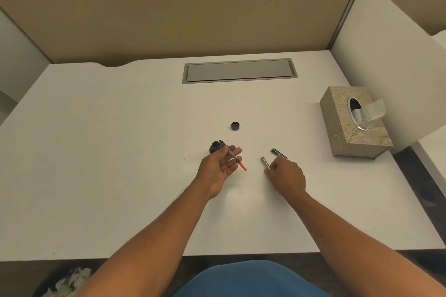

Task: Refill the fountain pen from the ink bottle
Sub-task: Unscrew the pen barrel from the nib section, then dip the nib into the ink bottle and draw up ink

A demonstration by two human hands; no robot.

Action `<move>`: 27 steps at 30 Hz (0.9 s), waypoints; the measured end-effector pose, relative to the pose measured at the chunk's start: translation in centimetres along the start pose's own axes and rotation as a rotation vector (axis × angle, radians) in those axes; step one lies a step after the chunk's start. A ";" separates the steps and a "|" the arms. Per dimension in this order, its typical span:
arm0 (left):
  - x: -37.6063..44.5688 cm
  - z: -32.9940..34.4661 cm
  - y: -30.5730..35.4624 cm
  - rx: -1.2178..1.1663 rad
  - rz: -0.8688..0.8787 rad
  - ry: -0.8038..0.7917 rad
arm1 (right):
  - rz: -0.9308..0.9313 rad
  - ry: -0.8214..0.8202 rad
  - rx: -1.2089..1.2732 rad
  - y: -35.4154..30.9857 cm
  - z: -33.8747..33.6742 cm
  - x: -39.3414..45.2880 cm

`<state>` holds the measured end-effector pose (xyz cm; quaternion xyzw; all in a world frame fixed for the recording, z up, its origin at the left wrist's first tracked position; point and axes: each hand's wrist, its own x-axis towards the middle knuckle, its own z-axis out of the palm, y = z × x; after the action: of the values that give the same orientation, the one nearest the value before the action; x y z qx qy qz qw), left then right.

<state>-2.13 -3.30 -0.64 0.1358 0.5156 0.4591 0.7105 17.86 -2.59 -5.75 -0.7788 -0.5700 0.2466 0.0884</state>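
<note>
My left hand [220, 164] holds the fountain pen's front section [233, 155], its dark nib pointing up-left and its converter with a red end pointing down-right. Just behind the nib stands the small open ink bottle [214, 146] on the white desk [120, 152]. The bottle's dark cap [235, 125] lies upturned farther back. My right hand [284, 176] rests on the desk, its fingers closing on the silver pen barrel [265, 162]. The black pen cap [278, 153] lies just beyond that hand.
A patterned tissue box [354, 123] with a tissue sticking out stands at the right. A grey cable-tray lid [240, 70] is set into the desk's back. Partition walls [169, 14] surround the desk. A bin with crumpled tissues [70, 281] sits below the front-left edge.
</note>
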 end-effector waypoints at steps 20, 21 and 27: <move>-1.0 -0.7 -1.1 0.024 -0.003 0.032 | 0.015 0.039 0.040 0.4 0.6 -0.1; -1.0 -0.8 -1.1 0.021 -0.004 0.033 | 0.020 0.036 0.042 0.3 0.6 -0.1; -1.1 -0.8 -1.1 0.019 -0.010 0.035 | 0.000 0.059 0.092 0.0 0.3 -0.6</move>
<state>-2.30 -5.00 -1.02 0.1317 0.5331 0.4531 0.7023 17.56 -3.23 -5.87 -0.7809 -0.5551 0.2495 0.1406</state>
